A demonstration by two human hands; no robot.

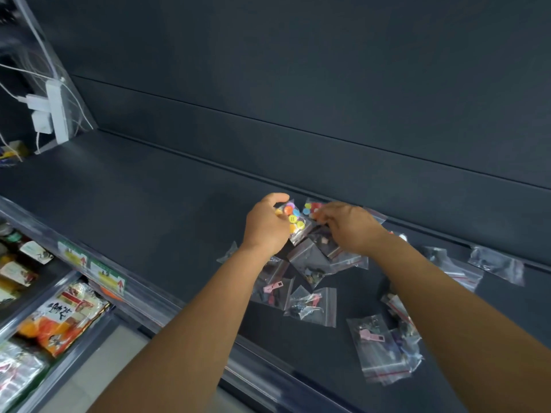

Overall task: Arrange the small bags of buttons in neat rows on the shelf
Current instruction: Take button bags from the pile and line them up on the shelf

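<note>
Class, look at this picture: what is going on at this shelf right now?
A person is sorting small clear bags on a dark shelf. The left hand grips a bag of coloured buttons; the right hand reaches over a second button bag. Other bags lie scattered, not yet in rows.

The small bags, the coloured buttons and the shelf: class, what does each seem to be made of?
Small bags: thin clear plastic film, glossy; they crinkle, glint and show their contents.
Coloured buttons in the bag gripped by the left hand: probably plastic, with bright flat colours.
Shelf: dark grey, matt, smooth; likely painted metal, though uncertain.
</note>
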